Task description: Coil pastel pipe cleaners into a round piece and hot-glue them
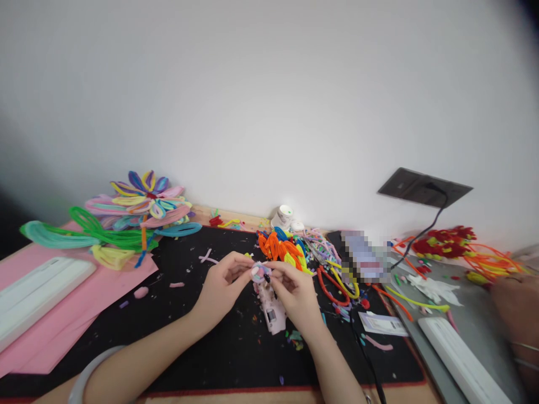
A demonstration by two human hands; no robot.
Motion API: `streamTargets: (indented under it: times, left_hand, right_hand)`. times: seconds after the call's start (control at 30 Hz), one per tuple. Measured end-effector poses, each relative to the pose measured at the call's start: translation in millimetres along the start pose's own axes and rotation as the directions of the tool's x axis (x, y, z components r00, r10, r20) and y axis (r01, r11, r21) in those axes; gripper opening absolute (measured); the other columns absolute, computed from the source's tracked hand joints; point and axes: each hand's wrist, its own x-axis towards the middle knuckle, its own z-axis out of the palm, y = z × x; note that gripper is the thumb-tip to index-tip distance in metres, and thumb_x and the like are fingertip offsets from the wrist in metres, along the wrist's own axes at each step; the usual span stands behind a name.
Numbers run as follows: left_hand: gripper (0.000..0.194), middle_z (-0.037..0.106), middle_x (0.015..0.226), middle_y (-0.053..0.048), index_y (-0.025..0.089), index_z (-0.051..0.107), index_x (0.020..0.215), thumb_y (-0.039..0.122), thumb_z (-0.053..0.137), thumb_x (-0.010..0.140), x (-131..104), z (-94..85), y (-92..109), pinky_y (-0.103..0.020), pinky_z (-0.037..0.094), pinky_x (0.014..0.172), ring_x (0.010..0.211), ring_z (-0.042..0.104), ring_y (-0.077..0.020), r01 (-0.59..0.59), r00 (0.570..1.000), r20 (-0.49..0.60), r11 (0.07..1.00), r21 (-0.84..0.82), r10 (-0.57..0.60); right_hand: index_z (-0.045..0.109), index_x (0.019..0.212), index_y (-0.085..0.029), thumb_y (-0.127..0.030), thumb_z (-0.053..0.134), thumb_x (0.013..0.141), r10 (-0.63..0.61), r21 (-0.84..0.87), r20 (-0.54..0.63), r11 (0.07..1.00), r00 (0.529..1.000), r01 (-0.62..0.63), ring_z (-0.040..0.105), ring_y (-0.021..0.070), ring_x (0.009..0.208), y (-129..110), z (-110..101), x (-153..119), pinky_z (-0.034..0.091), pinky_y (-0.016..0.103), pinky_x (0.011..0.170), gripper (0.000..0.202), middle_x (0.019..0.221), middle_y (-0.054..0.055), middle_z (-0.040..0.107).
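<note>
My left hand (227, 282) pinches the left side of a small pastel fuzzy piece (260, 271), which looks like coiled pipe cleaner. My right hand (292, 289) grips the same piece from the right, its fingers closed. A small dark spot or part shows near the right fingertips; I cannot make out what it is. Directly below the piece, between my hands, lies a pale pink oblong object (273, 314) with a grey patch; its kind is unclear. Behind my hands are bundles of orange pipe cleaners (278, 249).
Black mat (202, 348) with scattered fuzzy scraps. Pipe-cleaner flower (149, 196) and pink sheets (84, 314) at left, with a white oblong box (46, 292). Paper cup (283, 214) behind. Black cable (366, 348) at right, near another person's hand (516, 306).
</note>
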Motion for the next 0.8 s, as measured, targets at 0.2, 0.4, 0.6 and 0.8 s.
streamTargets:
  times: [0.2, 0.4, 0.6, 0.8]
  left_hand:
    - [0.012, 0.07, 0.08, -0.001, 0.02, 0.059, 0.084, 0.023, 0.068, 0.077, 1.2, 0.8, 1.0, -0.03, 0.056, 0.079, 0.081, 0.07, -0.017, 0.009, 1.0, -0.007, 1.0, -0.023, -0.009]
    - [0.011, 0.071, 0.079, -0.001, 0.019, 0.062, 0.082, 0.023, 0.069, 0.075, 0.1, -0.2, 3.5, -0.031, 0.057, 0.079, 0.08, 0.07, -0.0173, 0.013, 1.0, -0.015, 1.0, -0.015, -0.013]
    - [0.009, 0.071, 0.079, -0.001, 0.019, 0.062, 0.081, 0.023, 0.069, 0.075, 0.5, 0.1, 2.6, -0.029, 0.056, 0.079, 0.08, 0.07, -0.0166, 0.026, 1.0, -0.004, 0.999, -0.03, -0.026]
    - [0.013, 0.069, 0.08, 0.001, 0.019, 0.063, 0.083, 0.023, 0.071, 0.074, 3.0, 0.1, 0.4, -0.028, 0.055, 0.079, 0.079, 0.068, -0.0148, 0.05, 0.998, 0.029, 0.995, -0.091, -0.047]
  right_hand:
    - [0.071, 0.102, -0.022, -0.015, 0.057, 0.083, 0.002, -0.013, -0.003, 1.0, 1.0, -0.002, 0.059, 0.0143, 0.063, 0.4, 0.1, 0.7, 0.048, 0.025, 0.058, 0.024, 0.078, 0.003, 0.067]
    - [0.071, 0.102, -0.023, -0.016, 0.057, 0.083, 0.013, 0.003, 0.001, 1.0, 1.0, -0.013, 0.059, 0.0149, 0.063, 2.4, -0.5, 0.8, 0.049, 0.026, 0.059, 0.024, 0.078, 0.003, 0.067]
    - [0.071, 0.102, -0.024, -0.016, 0.057, 0.084, 0.015, -0.007, 0.01, 1.0, 1.0, -0.015, 0.06, 0.0149, 0.064, 3.0, -0.2, 0.2, 0.049, 0.026, 0.059, 0.024, 0.077, 0.002, 0.067]
    - [0.07, 0.102, -0.023, -0.014, 0.056, 0.084, -0.001, 0.004, 0.007, 1.0, 1.0, 0.001, 0.061, 0.0148, 0.065, 1.0, -1.0, 0.8, 0.05, 0.026, 0.061, 0.025, 0.08, 0.003, 0.068]
